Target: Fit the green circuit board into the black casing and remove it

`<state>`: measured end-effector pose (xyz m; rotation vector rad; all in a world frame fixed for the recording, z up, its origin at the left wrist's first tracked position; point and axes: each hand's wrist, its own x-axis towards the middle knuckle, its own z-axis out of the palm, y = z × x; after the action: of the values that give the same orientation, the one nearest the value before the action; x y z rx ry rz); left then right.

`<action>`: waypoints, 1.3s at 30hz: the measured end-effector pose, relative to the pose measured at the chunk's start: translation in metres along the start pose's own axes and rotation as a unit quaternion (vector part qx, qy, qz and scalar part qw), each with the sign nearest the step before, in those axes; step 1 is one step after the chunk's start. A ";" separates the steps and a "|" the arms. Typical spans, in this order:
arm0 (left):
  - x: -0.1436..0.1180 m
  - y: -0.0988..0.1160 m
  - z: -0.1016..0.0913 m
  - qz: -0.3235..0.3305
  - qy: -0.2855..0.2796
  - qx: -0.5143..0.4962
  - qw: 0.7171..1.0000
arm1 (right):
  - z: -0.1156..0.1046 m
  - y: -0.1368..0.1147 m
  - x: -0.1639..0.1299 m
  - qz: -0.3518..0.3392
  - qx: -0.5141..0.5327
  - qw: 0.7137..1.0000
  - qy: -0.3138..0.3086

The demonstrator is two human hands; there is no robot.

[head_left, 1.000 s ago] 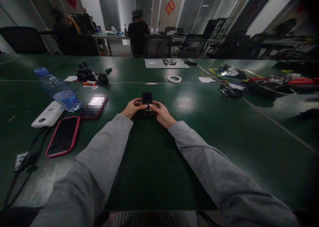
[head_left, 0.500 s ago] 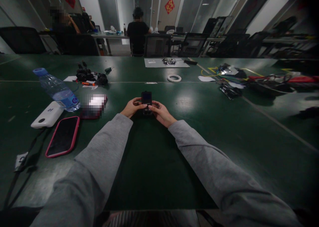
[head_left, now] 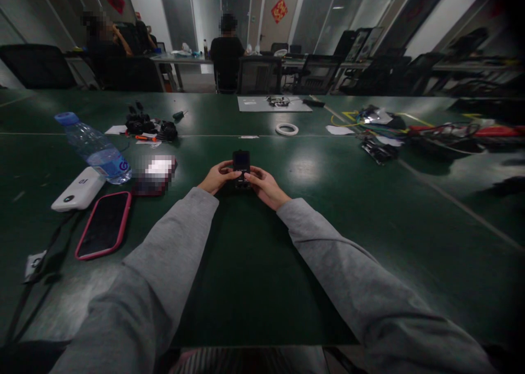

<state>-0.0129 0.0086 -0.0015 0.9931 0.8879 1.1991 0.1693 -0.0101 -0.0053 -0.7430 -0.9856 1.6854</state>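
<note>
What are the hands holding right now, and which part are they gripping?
Both hands, left hand and right hand, hold a small black device by its lower half, one on each side; its screen end sticks up free.

place: office turned workshop | long green table (head_left: 410, 210) | loose wires (head_left: 443, 130), tape roll (head_left: 286, 128), screwdriver (head_left: 179, 114) | black office chairs (head_left: 258, 74) | glass partition walls (head_left: 328, 13) | people seated at far desks (head_left: 180, 59)

Dim interior. Overhead lamps throw soft glare patches on the glossy green tabletop (head_left: 303, 169) at 12 to 1 o'clock. Strong wide-angle distortion bends the edges; corners vignette dark, worst at 2 o'clock. Foreground sleeves soft; background figures pixelated.
</note>
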 end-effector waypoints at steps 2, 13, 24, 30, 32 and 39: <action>-0.001 0.000 0.001 0.000 0.000 0.002 1.000 | 0.000 0.000 0.001 -0.003 0.006 1.000 0.001; 0.000 0.000 0.001 0.005 0.011 -0.026 1.000 | 0.000 -0.003 0.001 0.021 0.036 0.999 0.002; 0.002 -0.002 -0.001 0.012 0.011 -0.013 1.000 | 0.000 0.000 0.000 -0.001 0.006 1.000 -0.018; 0.000 -0.001 -0.001 0.012 0.008 -0.024 1.000 | -0.001 0.001 0.001 -0.001 0.002 0.999 -0.032; 0.000 0.000 0.000 0.009 0.009 -0.029 1.000 | -0.002 0.001 0.001 -0.004 0.008 0.999 -0.037; -0.003 0.004 0.003 0.002 0.014 -0.024 1.000 | -0.005 0.004 0.004 -0.007 0.009 0.999 -0.044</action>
<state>-0.0124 0.0054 0.0035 0.9427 0.8756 1.2348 0.1703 -0.0057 -0.0116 -0.6526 -1.0324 1.7249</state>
